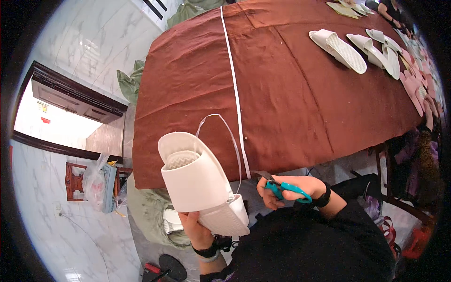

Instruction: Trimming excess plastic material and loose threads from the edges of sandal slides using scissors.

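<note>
My left hand (pixel 197 232) grips a pair of white slippers (pixel 190 188) from below, holding them up at the near edge of the brown-covered table. The slippers appear nested into one another. From their right side a thin whitish strip (pixel 233 141) rises in a loop over the tablecloth. My right hand (pixel 310 186), to the right of the slippers, is closed around scissors with teal handles (pixel 274 190). Their dark blades point left, toward the slippers and the lower end of the loop. Whether the blades touch the strip, I cannot tell.
Several white slippers (pixel 338 50) lie at the table's far right, near pink ones (pixel 413 91). A white line (pixel 233 75) crosses the brown cloth (pixel 286 103). Below the near left edge sits a greenish sack (pixel 145 207) with white slippers inside. Other people are at the right.
</note>
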`<state>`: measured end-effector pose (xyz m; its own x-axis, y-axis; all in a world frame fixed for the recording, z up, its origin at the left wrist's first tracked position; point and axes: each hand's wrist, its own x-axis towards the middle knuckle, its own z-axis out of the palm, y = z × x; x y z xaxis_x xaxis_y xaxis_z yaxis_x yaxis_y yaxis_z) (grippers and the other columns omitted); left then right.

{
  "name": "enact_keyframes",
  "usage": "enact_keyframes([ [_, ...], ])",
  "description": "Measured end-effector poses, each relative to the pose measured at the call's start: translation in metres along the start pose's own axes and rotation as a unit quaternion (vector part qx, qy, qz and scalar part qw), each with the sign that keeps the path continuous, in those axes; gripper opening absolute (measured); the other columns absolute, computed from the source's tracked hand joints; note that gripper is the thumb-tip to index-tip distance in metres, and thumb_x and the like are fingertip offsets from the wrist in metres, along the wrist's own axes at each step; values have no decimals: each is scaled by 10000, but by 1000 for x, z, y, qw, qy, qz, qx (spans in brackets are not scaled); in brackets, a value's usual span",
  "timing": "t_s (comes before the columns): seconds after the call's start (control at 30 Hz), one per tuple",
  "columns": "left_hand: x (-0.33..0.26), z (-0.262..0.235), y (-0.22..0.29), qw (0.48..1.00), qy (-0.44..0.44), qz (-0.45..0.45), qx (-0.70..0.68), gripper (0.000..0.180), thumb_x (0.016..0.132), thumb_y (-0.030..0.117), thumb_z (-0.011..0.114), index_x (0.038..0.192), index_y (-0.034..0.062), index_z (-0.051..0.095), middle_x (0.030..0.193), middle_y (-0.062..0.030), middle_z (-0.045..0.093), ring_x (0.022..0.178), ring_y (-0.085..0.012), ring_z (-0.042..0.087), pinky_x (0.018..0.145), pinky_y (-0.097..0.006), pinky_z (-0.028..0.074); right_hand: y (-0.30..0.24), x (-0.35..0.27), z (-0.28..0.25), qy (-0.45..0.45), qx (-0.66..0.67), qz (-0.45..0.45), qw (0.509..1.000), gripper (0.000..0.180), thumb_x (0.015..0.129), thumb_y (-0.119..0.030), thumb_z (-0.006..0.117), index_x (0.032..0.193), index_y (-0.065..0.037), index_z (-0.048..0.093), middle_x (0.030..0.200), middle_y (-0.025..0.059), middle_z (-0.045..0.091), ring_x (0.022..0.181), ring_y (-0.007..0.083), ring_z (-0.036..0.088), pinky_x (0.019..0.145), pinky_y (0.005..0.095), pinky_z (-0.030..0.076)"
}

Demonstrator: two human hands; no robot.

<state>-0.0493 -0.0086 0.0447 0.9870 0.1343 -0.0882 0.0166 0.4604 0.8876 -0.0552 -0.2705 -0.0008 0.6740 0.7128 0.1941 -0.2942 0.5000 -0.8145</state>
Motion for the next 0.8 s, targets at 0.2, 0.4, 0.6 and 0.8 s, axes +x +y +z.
enact_keyframes([
  [0.2, 0, -2, -3, 1000, -14, -8, -9, 457, 744, 65, 629, 1160, -38, 472, 1094, -129, 578, 990, -225, 573, 907, -348, 437, 1, 10, 11, -3, 24, 10, 1000, 717, 793, -591, 568, 1111, 28, 396, 761, 67, 481, 660, 145, 434, 590, 251, 348],
  [0.4, 6, -6, -6, 998, -21, -8, 50, 338, 768, 51, 639, 1080, -28, 534, 1011, -87, 615, 932, -169, 583, 858, -297, 438, -19, 11, 10, 65, -7, -8, 998, 513, 866, -491, 532, 1026, -12, 444, 615, 37, 498, 517, 67, 407, 476, 187, 310],
  [0.6, 15, -11, -6, 995, -43, -15, 84, 364, 823, 79, 613, 1138, -28, 464, 1112, -118, 572, 984, -201, 566, 885, -335, 444, -26, 5, 4, 75, 14, -23, 997, 644, 844, -542, 540, 1114, 35, 446, 654, 57, 521, 538, 73, 428, 504, 207, 335],
  [0.8, 19, -12, -6, 997, -45, -18, 61, 393, 826, 66, 609, 1167, -31, 440, 1150, -120, 549, 1008, -201, 556, 886, -331, 445, -15, 6, -9, 7, -101, 35, 994, 836, 865, -580, 457, 1366, 59, 256, 736, 92, 549, 582, 131, 440, 567, 264, 378],
])
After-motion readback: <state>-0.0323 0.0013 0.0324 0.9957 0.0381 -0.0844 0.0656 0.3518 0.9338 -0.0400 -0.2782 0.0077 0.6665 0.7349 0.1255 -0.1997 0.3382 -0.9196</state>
